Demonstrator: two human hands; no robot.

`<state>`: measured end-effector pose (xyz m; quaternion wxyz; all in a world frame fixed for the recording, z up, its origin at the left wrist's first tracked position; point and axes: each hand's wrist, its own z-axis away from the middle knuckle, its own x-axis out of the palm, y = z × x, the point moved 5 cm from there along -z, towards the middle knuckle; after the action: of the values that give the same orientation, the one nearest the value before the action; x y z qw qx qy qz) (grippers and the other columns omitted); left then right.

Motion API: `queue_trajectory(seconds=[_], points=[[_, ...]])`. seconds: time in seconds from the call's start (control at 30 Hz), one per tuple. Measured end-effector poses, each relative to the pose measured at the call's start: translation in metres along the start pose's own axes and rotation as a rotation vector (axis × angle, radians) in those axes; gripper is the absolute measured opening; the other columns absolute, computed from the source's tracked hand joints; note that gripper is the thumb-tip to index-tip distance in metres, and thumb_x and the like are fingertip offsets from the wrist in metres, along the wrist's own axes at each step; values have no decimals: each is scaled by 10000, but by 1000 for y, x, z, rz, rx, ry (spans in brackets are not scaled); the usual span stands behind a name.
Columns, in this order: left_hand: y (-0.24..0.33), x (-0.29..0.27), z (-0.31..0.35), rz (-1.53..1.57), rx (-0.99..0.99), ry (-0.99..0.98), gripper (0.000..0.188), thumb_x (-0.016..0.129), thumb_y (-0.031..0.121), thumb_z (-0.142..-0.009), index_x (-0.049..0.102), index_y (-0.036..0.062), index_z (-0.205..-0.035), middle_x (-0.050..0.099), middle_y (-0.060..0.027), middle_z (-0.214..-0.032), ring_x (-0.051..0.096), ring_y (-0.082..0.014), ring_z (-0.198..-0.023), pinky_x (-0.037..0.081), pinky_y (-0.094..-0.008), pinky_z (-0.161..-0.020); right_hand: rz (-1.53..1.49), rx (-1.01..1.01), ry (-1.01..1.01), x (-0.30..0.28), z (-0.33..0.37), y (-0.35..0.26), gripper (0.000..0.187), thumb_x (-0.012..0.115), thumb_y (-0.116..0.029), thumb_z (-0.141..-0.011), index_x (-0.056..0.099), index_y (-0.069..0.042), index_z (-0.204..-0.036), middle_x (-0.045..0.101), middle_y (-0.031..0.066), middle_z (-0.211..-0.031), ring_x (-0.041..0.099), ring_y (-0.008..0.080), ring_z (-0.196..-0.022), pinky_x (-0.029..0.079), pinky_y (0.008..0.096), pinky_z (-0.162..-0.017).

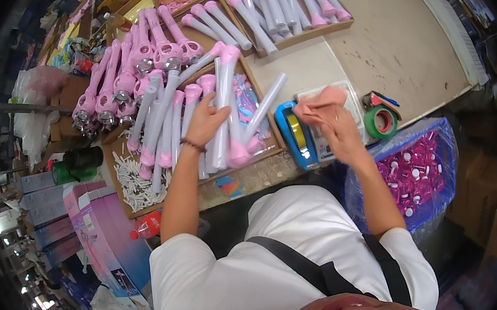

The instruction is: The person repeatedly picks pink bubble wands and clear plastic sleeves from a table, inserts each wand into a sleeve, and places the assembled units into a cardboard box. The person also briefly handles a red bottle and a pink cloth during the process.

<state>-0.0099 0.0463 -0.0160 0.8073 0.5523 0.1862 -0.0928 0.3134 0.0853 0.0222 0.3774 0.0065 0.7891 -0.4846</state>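
My right hand point(343, 138) grips a crumpled salmon-pink cloth point(320, 106) above a pale flat tray-like thing point(351, 93), which the cloth and hand partly cover. Over the cardboard tray of tubes, my left hand point(202, 126) has its thumb and forefinger apart, resting against or just above pale translucent tubes with pink ends. One long pink-ended tube point(226, 84) stands out right beside its fingers. Another pale tube point(266, 108) lies slanted across small pink and blue packets point(244, 95). Between my hands sits a blue tape dispenser point(296, 135) with yellow inside.
Pink wand-like handles point(154, 44) with silvery parts are piled at the far left. More tubes fill a box point(331, 24) at the back. White small sticks point(136, 177) lie front left. Green tape point(382, 121) is at right, above a blue crate point(353, 204) of magenta bottles.
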Motion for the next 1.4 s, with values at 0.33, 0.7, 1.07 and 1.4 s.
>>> queue_trajectory(seconds=[0.33, 0.7, 1.07, 1.4], points=[[26, 95, 148, 386, 73, -105, 453, 564, 41, -870, 426, -29, -1295, 582, -52, -944, 574, -112, -776, 492, -261, -699, -599, 696, 369, -154, 54, 102, 322, 484, -305, -942, 599, -53, -1106, 596, 131, -1061, 595, 261, -968, 490, 391, -822], [24, 155, 192, 269, -98, -425, 363, 579, 111, -876, 474, 26, -1213, 562, -43, -814, 558, -98, -592, 454, -226, -489, -1668, 600, 305, -61, 78, 46, 485, 372, -416, -968, 411, -71, -1307, 529, 135, -1236, 548, 303, -1117, 470, 472, -924], [21, 100, 237, 317, -283, -770, 160, 569, 136, -844, 475, 19, -898, 485, -38, -586, 479, -120, -403, 393, -252, -371, -480, -596, -56, 0, 38, -102, 249, 481, -112, -893, 681, -9, -1000, 657, 116, -1026, 606, 236, -969, 450, 292, -874], [29, 66, 197, -1054, 511, -154, 279, 639, 208, -834, 482, 13, -956, 589, -129, -654, 609, -295, -512, 473, -396, -445, -1154, 1057, 250, 70, 64, -47, 285, 521, -292, -880, 560, -13, -928, 580, 75, -735, 589, 151, -646, 502, 283, -623]])
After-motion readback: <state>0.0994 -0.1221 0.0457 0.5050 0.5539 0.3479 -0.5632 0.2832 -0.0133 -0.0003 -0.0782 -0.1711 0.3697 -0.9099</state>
